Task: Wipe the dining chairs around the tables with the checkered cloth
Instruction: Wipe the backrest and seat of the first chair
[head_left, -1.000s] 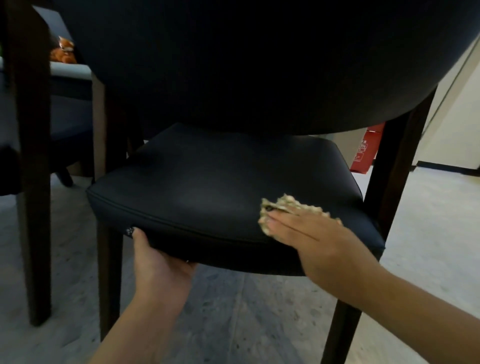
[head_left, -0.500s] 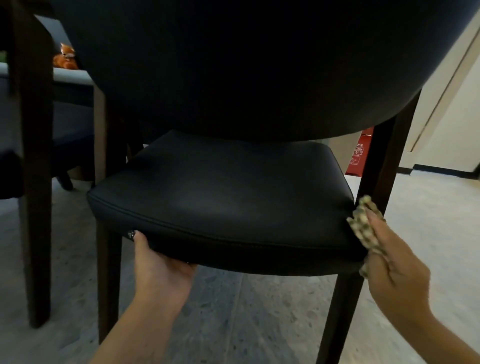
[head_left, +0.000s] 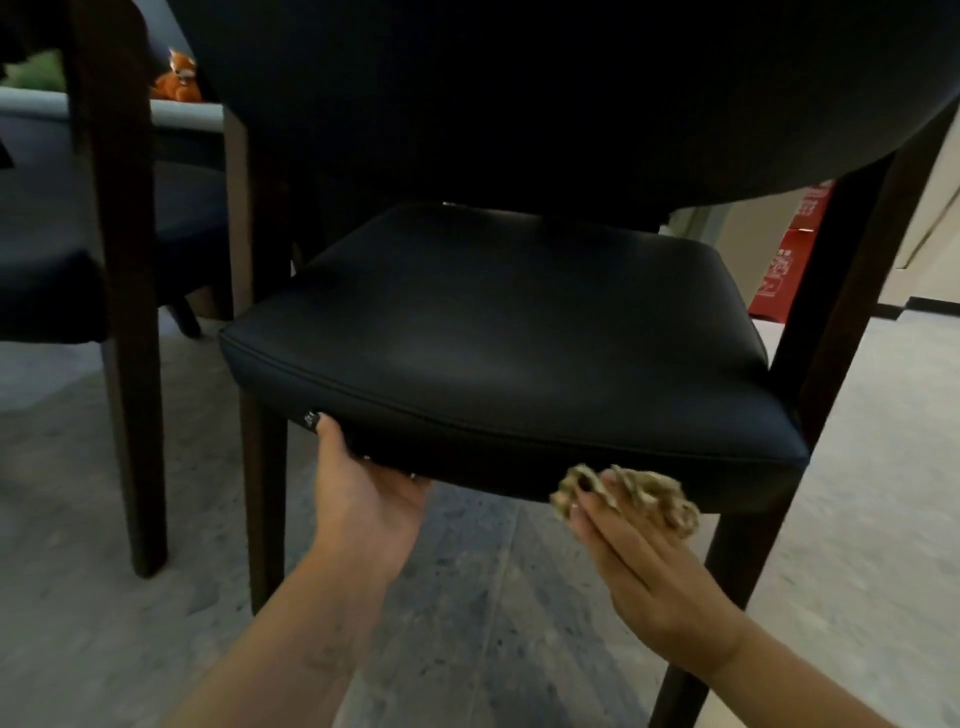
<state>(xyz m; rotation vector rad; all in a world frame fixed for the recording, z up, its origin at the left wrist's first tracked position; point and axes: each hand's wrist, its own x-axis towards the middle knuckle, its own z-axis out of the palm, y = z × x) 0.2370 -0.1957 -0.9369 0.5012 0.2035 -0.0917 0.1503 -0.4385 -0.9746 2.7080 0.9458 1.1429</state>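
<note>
dim interior, brighter floor (head_left: 883, 467) at right, motion-blurred cloth (head_left: 631, 493), wide-angle edge bending

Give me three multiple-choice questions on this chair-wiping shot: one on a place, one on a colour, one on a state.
1. Where is the checkered cloth pressed?
A. the seat's front edge
B. the backrest
C. the floor
2. What colour is the seat cushion?
A. red
B. black
C. white
3. What is the left hand doing?
A. hanging free
B. holding the cloth
C. gripping the seat's underside

Answers: 1 A, the right hand flattens it against the front edge near the right corner. 2 B, the upholstery looks black. 3 C, its thumb lies on the edge, fingers underneath.
</note>
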